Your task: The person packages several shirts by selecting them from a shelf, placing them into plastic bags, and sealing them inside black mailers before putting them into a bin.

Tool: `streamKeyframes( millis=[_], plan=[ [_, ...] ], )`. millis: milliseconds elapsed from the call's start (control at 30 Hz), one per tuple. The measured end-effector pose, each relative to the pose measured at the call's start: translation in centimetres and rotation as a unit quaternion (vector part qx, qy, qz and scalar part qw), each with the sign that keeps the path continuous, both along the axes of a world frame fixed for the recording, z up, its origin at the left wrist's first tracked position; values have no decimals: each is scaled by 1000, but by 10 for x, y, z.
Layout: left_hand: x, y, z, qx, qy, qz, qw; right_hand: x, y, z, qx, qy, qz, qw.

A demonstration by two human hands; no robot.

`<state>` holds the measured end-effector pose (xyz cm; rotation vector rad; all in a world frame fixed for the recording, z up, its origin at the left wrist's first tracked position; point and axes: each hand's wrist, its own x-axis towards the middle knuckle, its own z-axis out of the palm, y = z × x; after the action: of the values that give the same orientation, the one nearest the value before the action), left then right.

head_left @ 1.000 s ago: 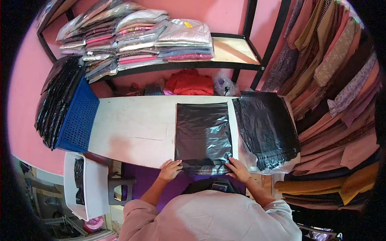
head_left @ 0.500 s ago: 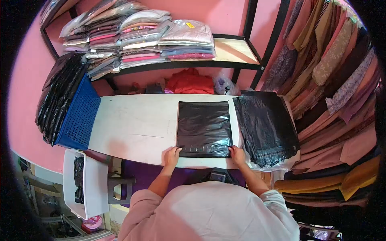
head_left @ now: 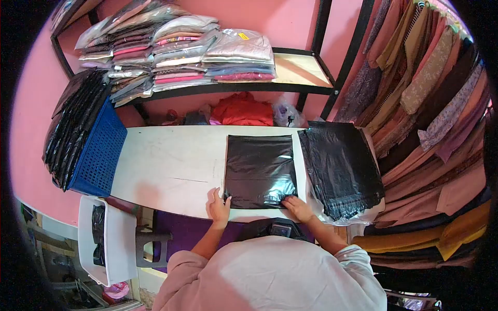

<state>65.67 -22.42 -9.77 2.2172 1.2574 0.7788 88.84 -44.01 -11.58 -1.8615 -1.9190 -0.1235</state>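
Observation:
A black plastic mailing bag [head_left: 260,168] lies flat on the white table [head_left: 161,155], its shiny surface slightly creased. My left hand [head_left: 219,210] is at the bag's lower left corner, with thumb and fingers apart and the thumb side near the edge. On the lower right part of the bag rests my right hand [head_left: 299,209], its fingers stretched over the bottom edge. To the right of that bag is a stack of similar black plastic bags [head_left: 340,171] on clear plastic.
A blue basket [head_left: 98,150] full of black packages stands at the table's left end. Below it is a white bin [head_left: 118,243] holding black plastic. Folded bagged clothes [head_left: 187,57] fill the shelf behind. Garments [head_left: 430,119] hang along the right.
My left hand has released the bag's lower left corner and spread its fingers. My right hand has shifted inward from the right corner onto the bottom edge. The bag looks flatter along its lower edge.

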Motion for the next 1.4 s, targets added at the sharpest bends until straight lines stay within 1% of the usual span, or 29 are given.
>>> streamKeyframes(
  millis=[33,67,100,133,167,233,267,300,367,433,500,633,767,800,833,933,1000,1033,1067,1100,1133,1167,1200,1233,1267,1300,1333,1367,1400],
  plan=[
    [-1,-3,7,6,8,10,1000,-6,-2,0,-24,66,-7,998],
    [-3,0,15,6,8,10,1000,-8,-2,6,-24,66,-6,997],
    [-6,6,23,112,92,-96,985,-11,-4,13,-19,90,-12,996],
    [-8,10,27,215,173,-200,940,-13,-5,17,-13,113,-18,993],
    [-11,12,27,216,173,-199,940,-12,-5,14,-12,113,-17,993],
    [-17,11,25,216,115,-413,877,-8,-6,10,-1,103,-21,994],
    [-20,8,27,183,121,-389,895,-7,-6,10,5,100,-19,995],
    [-20,8,24,188,120,-386,895,-5,-4,9,10,97,-17,995],
    [-22,10,11,82,62,-352,930,-6,-4,1,14,114,-47,992],
    [-18,10,2,77,60,-339,936,-9,-2,-7,25,160,-86,983],
    [-14,6,2,109,42,-306,945,-10,-1,-7,29,185,-124,974],
    [-11,-1,7,97,50,-265,958,-9,0,-3,51,178,-131,974],
    [-5,-10,17,103,41,-229,967,0,7,-1,41,198,-140,969],
    [-5,-9,14,87,61,-223,969,4,9,0,34,208,-140,968],
    [-4,-7,11,71,81,-217,970,7,11,4,38,206,-139,968],
    [-4,3,7,77,56,-235,967,16,14,17,59,206,-128,968],
    [-4,14,10,77,40,-223,971,20,19,29,93,286,-196,933],
    [-2,19,13,74,26,-213,974,21,22,43,93,285,-195,934],
    [2,23,31,90,-50,-224,969,22,26,62,112,325,-203,917],
    [8,28,43,39,-121,-199,972,24,31,77,129,365,-212,897],
    [15,33,56,-12,-190,-172,966,30,38,86,178,347,-196,900],
    [21,37,77,5,-215,-158,964,37,46,96,226,327,-180,900],
    [26,41,100,22,-240,-144,960,40,51,120,227,316,-186,902],
    [32,44,117,8,-289,-130,948,42,54,149,228,304,-191,905],
    [37,46,132,-6,-338,-115,934,45,60,170,268,280,-188,902],
    [42,46,151,-5,-337,-113,935,48,67,187,308,256,-184,898],
    [47,46,170,28,-368,-111,923,50,76,201,339,246,-196,887],
    [52,48,180,62,-399,-109,908,52,85,213,371,234,-207,875],
    [56,53,180,63,-400,-107,908,54,92,223,369,215,-228,875]
  ],
)
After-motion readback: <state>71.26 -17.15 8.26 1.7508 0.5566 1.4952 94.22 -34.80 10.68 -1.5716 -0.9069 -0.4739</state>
